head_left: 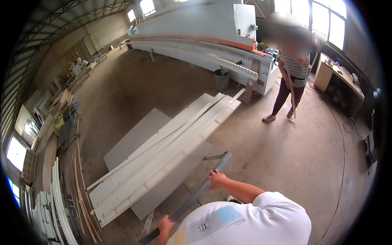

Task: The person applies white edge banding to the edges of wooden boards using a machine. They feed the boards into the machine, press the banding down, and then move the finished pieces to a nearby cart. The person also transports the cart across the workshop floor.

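A long grey metal bar (197, 192) runs slantwise just in front of my body. My right hand (217, 179) grips its upper part, fingers curled over the edge. Lower down, near the other end, my left hand (166, 224) is closed on the same bar. Beyond the bar lies a stack of long pale boards (163, 159), with narrow strips along the top. A wider grey panel (141, 136) sticks out from under the far side of the stack. What supports the boards is mostly hidden.
A long white machine with an orange stripe (192, 45) stands behind the boards, a grey bucket (221, 79) by it. A person in a striped top (294, 73) holds a long stick. A desk (339, 77) stands at right; a cable (342, 159) crosses the floor. Strips (61, 200) lie at left.
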The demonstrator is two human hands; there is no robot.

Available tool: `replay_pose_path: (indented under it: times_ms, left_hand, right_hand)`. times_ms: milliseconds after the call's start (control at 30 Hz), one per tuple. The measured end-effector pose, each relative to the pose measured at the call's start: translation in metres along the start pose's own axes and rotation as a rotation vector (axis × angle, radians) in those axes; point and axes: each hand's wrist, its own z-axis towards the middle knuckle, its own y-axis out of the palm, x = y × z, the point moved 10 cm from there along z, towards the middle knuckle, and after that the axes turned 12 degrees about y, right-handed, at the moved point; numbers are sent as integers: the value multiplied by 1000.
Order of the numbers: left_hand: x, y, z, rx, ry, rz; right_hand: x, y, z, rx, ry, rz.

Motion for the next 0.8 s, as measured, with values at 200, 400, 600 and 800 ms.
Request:
replay_pose_path:
  times_ms: [200, 400, 600, 800]
  left_hand:
    - [2, -1, -4, 22, -21, -23]
    - [10, -14, -5, 6, -24, -11]
    - [20, -23, -11, 6, -22, -33]
    - [14, -16, -9, -3, -38, -29]
  right_hand:
    - [-7, -12, -19, 19, 43, -9]
    - [-5, -17, -21, -25, 55, -12]
    - [-3, -13, -19, -3, 46, -26]
    - [-1, -3, -12, 78, 32, 30]
